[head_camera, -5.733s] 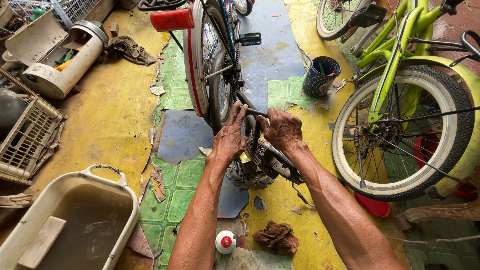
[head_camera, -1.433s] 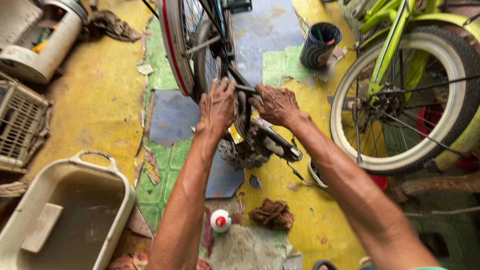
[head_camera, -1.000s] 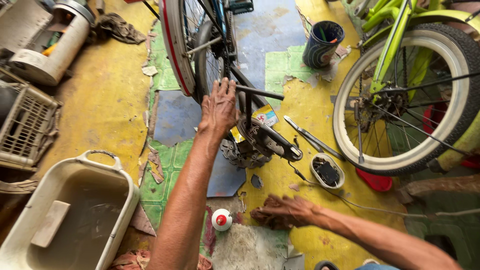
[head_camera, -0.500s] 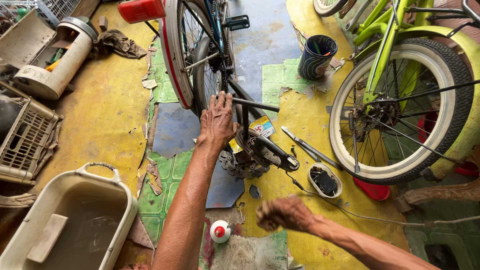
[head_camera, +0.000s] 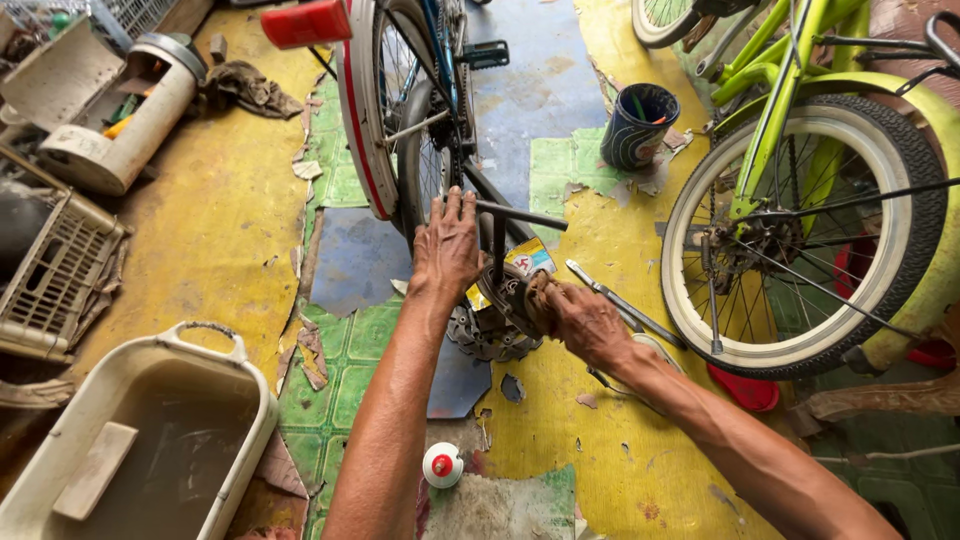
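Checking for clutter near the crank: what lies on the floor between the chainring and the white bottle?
In the head view, between chainring and white bottle: a dark blue floor patch and a small dark scrap.

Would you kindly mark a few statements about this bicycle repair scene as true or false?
1. The left hand rests on the bike frame beside the rear wheel. True.
2. The right hand presses a brown rag against the crank area. True.
3. The dark cup lies tipped over. False: it stands upright.
4. The white tub sits beside the green bike. False: it is at lower left, far from it.
5. The small white bottle is held in a hand. False: it stands on the floor.
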